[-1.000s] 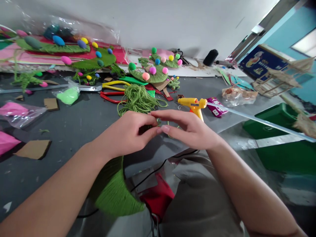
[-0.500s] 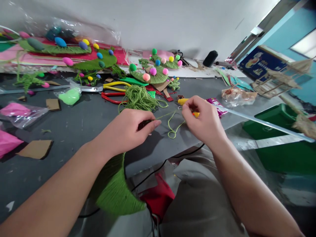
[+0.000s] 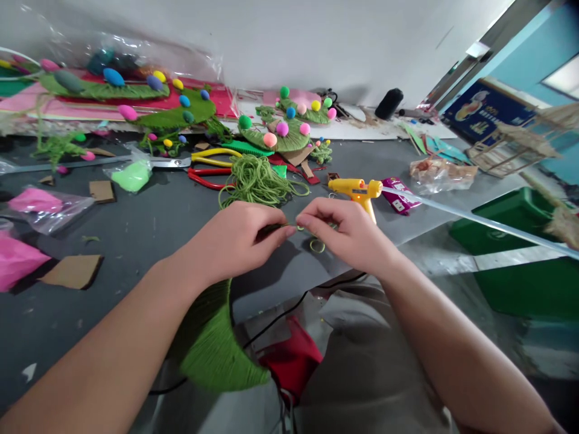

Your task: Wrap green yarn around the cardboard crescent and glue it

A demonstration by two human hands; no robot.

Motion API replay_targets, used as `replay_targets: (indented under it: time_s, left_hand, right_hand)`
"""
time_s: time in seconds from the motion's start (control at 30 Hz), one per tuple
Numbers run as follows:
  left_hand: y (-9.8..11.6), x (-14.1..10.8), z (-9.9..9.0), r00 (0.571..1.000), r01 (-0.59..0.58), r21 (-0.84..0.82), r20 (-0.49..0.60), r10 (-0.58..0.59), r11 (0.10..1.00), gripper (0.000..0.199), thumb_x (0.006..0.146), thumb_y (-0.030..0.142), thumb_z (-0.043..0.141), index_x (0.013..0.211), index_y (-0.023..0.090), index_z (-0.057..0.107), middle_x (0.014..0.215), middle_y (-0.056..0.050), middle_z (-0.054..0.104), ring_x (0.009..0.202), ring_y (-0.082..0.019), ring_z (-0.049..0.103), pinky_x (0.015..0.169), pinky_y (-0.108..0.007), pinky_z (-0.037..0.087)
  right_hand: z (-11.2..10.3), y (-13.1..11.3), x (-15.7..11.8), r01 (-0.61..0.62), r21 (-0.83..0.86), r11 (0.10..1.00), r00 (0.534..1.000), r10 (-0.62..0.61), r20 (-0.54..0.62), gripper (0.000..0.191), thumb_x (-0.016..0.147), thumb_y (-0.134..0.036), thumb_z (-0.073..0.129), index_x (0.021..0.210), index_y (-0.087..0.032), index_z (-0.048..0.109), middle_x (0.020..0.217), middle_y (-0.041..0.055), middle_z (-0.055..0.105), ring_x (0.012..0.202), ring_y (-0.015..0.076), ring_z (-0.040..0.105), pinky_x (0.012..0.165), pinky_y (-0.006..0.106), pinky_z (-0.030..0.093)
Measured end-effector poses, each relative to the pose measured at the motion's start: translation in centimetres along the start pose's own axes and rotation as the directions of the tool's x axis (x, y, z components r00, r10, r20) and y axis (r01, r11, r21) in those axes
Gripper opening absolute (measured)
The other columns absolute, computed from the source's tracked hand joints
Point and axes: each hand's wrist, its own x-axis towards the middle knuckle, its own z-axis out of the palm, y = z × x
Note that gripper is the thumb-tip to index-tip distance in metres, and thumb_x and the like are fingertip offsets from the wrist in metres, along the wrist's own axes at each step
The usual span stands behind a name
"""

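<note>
Over the table's near edge, my left hand (image 3: 244, 241) pinches the end of a crescent wrapped in green yarn (image 3: 217, 343), which hangs below it; the pinched part is mostly hidden. Fingertips nearly touching it, my right hand (image 3: 346, 232) is closed in a pinch on thin green yarn. A small loop of that yarn (image 3: 317, 245) dangles under the right fingers. Just behind the hands lies a tangled heap of green yarn (image 3: 256, 181). Beyond my right hand rests a yellow glue gun (image 3: 357, 188) with a long clear glue stick (image 3: 452, 212) in its back.
Red-handled (image 3: 210, 178) and yellow-handled scissors (image 3: 215, 157) lie left of the heap. Green wrapped pieces with pompoms (image 3: 275, 138) line the back. Cardboard scraps (image 3: 72, 271) and pink bagged material (image 3: 36, 201) are at left, a purple packet (image 3: 400, 196) at right. Green bins (image 3: 502, 220) stand beyond the table.
My right hand has moved left to my left hand, uncovering the glue gun. The yarn stretched between the hands has shortened. My left hand has barely moved.
</note>
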Motion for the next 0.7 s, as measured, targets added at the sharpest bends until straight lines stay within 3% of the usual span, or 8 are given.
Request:
replay_targets:
  time_s: [0.13, 0.3, 0.4, 0.47, 0.53, 0.6, 0.7]
  left_hand:
    - [0.0, -0.1, -0.5, 0.997, 0.069, -0.061, -0.019, -0.071, 0.996, 0.031, 0.093, 0.048, 0.057, 0.086, 0.022, 0.07, 0.064, 0.004, 0.063, 0.056, -0.011, 0.052, 0.055, -0.025, 0.034]
    - [-0.2, -0.1, -0.6, 0.992, 0.11, -0.159, -0.038, -0.117, 0.981, 0.033, 0.095, 0.048, 0.054, 0.084, 0.022, 0.07, 0.073, 0.002, 0.069, 0.061, -0.012, 0.058, 0.057, -0.024, 0.041]
    - [-0.3, -0.1, -0.3, 0.979, 0.083, -0.251, -0.16, -0.126, 0.964, 0.031, 0.09, 0.045, 0.063, 0.11, 0.023, 0.068, 0.102, -0.004, 0.072, 0.076, -0.015, 0.064, 0.065, -0.024, 0.049]
    - [-0.3, -0.1, -0.1, 0.97, 0.039, -0.354, -0.21, -0.12, 0.934, 0.056, 0.086, 0.043, 0.07, 0.138, 0.027, 0.053, 0.133, -0.008, 0.062, 0.096, -0.019, 0.067, 0.074, -0.026, 0.054]
    - [-0.2, -0.2, 0.1, 0.975, 0.008, -0.433, -0.196, -0.103, 0.901, 0.077, 0.083, 0.041, 0.074, 0.151, 0.034, 0.038, 0.15, -0.008, 0.049, 0.118, -0.024, 0.061, 0.085, -0.029, 0.055]
    - [-0.1, -0.2, 0.0, 0.99, 0.019, -0.465, -0.117, -0.082, 0.885, 0.074, 0.081, 0.041, 0.076, 0.148, 0.036, 0.044, 0.147, -0.006, 0.053, 0.127, -0.026, 0.057, 0.093, -0.031, 0.054]
    - [0.0, -0.2, -0.1, 0.995, 0.095, -0.514, 0.06, -0.075, 0.852, 0.033, 0.087, 0.044, 0.068, 0.115, 0.025, 0.07, 0.111, -0.005, 0.073, 0.106, -0.022, 0.067, 0.085, -0.028, 0.055]
  right_hand:
    - [-1.1, 1.5, 0.0, -0.109, -0.081, 0.991, 0.979, 0.093, -0.18, 0.026, 0.097, -0.035, 0.054, 0.078, -0.019, 0.057, 0.065, -0.0023, 0.051, 0.058, 0.0103, 0.043, 0.055, 0.026, 0.032]
    - [-1.7, 2.2, -0.4, -0.177, -0.079, 0.981, 0.915, 0.134, -0.382, 0.023, 0.098, -0.036, 0.052, 0.083, -0.02, 0.055, 0.064, -0.0023, 0.049, 0.058, 0.0118, 0.047, 0.056, 0.027, 0.033]
    - [-1.7, 1.6, -0.6, -0.136, -0.026, 0.99, 0.937, 0.12, -0.329, 0.024, 0.099, -0.038, 0.051, 0.083, -0.02, 0.054, 0.065, -0.0025, 0.048, 0.059, 0.0118, 0.046, 0.057, 0.028, 0.034]
    - [-1.4, 0.9, -0.6, -0.072, 0.03, 0.997, 0.974, 0.077, -0.215, 0.024, 0.1, -0.036, 0.05, 0.084, -0.019, 0.055, 0.067, -0.0021, 0.05, 0.061, 0.0114, 0.047, 0.059, 0.027, 0.036]
    - [-1.0, 0.1, -0.6, 0.0, 0.097, 0.995, 0.995, 0.01, -0.096, 0.023, 0.101, -0.033, 0.049, 0.084, -0.019, 0.055, 0.071, -0.0017, 0.052, 0.064, 0.0108, 0.047, 0.062, 0.026, 0.039]
    - [-0.6, -0.4, -0.5, 0.045, 0.148, 0.988, 0.998, -0.039, -0.042, 0.022, 0.101, -0.031, 0.049, 0.085, -0.018, 0.055, 0.074, -0.0016, 0.053, 0.067, 0.0101, 0.047, 0.065, 0.026, 0.04]
    - [-0.1, -0.8, -0.2, 0.051, 0.159, 0.986, 0.995, -0.036, -0.092, 0.02, 0.101, -0.031, 0.051, 0.086, -0.018, 0.057, 0.073, -0.002, 0.053, 0.065, 0.0095, 0.048, 0.064, 0.025, 0.04]
